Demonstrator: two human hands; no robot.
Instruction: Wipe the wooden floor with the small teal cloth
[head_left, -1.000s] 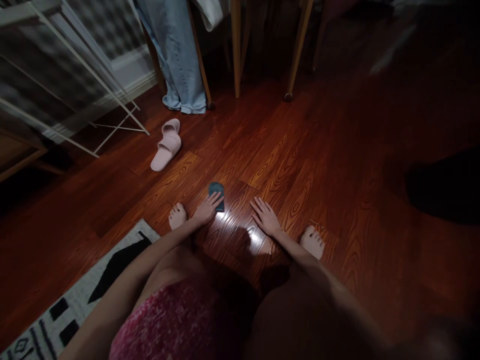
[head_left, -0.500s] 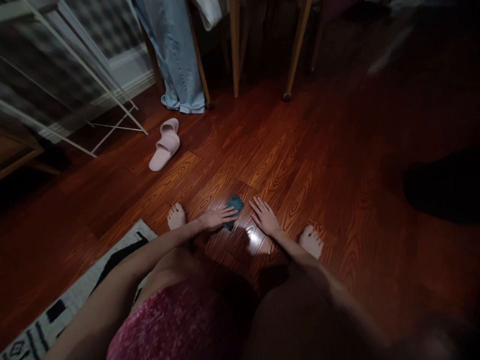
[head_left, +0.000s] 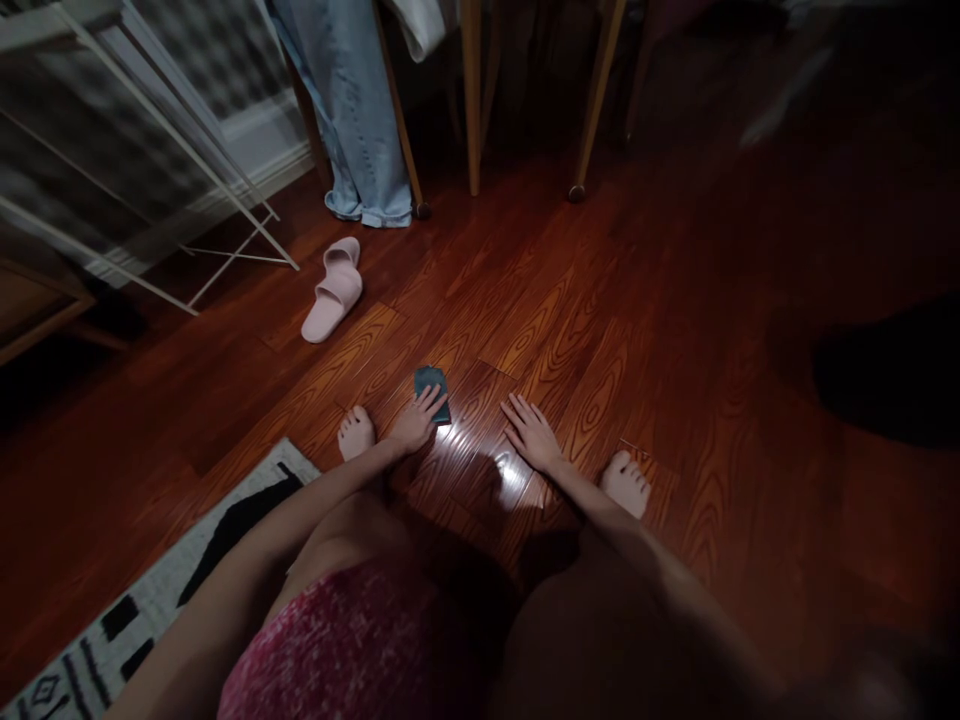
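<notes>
My left hand (head_left: 415,421) lies flat on the red-brown wooden floor (head_left: 570,300), its stretched fingers pressing the near end of a small dark teal cloth (head_left: 432,381). The cloth sticks out beyond the fingertips. My right hand (head_left: 531,433) rests open and flat on the boards a hand's width to the right, holding nothing. My bare feet stand either side of the hands, the left foot (head_left: 354,432) beside my left wrist and the right foot (head_left: 625,483) beside my right forearm. I am crouched over them.
A pink slipper (head_left: 333,289) lies on the floor to the far left. A white wire rack (head_left: 150,150) stands beyond it, with jeans (head_left: 360,110) hanging by wooden legs (head_left: 471,100). A patterned rug (head_left: 135,610) is at lower left. A dark shape (head_left: 892,370) lies to the right.
My left hand slid the teal cloth to the right until it was next to my right hand, then back left and away from me. My right hand stayed flat in place.
</notes>
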